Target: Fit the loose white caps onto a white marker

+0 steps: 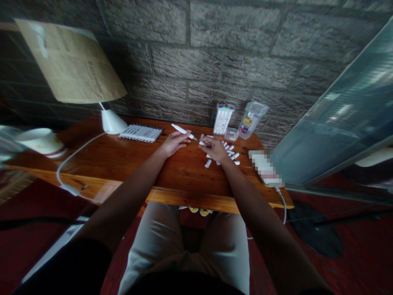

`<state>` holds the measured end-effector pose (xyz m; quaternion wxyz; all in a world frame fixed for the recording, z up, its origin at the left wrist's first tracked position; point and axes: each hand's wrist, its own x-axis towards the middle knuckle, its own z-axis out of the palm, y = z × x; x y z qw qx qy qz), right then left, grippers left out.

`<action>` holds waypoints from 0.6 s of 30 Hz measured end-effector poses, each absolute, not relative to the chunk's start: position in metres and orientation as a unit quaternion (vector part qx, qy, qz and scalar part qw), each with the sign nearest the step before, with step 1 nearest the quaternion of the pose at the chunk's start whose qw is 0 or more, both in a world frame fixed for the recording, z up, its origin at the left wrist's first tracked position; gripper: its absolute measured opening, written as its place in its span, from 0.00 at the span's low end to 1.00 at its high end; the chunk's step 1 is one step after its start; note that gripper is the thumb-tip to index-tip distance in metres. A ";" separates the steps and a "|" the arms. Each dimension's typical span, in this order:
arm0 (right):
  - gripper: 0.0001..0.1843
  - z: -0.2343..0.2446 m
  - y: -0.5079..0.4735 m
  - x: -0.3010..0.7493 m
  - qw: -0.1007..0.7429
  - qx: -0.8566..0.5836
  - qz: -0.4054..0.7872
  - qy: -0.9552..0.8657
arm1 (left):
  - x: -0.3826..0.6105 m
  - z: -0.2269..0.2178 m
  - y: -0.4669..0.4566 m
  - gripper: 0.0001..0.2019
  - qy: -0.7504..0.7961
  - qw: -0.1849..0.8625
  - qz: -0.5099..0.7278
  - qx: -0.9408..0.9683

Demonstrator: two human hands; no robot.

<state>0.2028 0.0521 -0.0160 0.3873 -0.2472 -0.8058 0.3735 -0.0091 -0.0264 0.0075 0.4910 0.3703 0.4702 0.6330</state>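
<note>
My left hand (174,143) is closed round a white marker (181,128), its narrow tip pointing right and slightly down. Just across a small gap, my right hand (215,148) pinches a short white marker cap (202,143) between thumb and fingers. The marker's tip and the cap appear apart. Around and partly under my right hand lie several short white caps (235,156), some with coloured ends; one loose cap (208,163) rests nearer the table's front edge. My right hand hides part of this pile.
A row of white markers (141,133) lies by the lamp (113,121). At the back stand a filled marker case (223,119), a clear container (252,119) and a small clear lid (231,134). A blurred-out device (265,168) with a cable is right; a paper cup (41,141) is left.
</note>
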 end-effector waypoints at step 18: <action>0.17 -0.019 0.053 0.199 0.397 -0.208 0.430 -0.784 | -0.005 0.014 -0.029 0.16 0.456 0.519 0.639 0.337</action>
